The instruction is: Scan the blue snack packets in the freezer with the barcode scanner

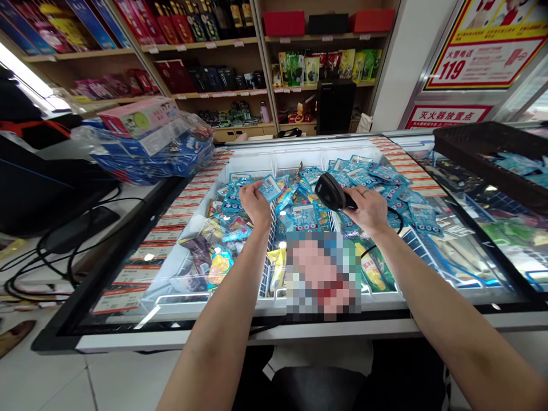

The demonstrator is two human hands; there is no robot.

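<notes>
My left hand (256, 204) pinches the edge of a small blue packet (271, 187), its pale printed label facing up. In my right hand (369, 210) is a black handheld barcode scanner (329, 192), its head pointing left toward the packet but apart from it. A black cable runs from the scanner's grip down past my right wrist. Beneath both hands is the glass top of a chest freezer (180, 326). Many similar blue packets (305, 214) lie spread over the glass, with a thicker pile (396, 177) to the right of the scanner.
Boxes in clear plastic wrap (148, 142) stand at the back left, near loose black cables (47, 245). A dark brown tray (475, 149) holding more blue packets sits on the right. Stocked shelves (205, 43) rise behind the freezer. A blurred patch covers the front middle.
</notes>
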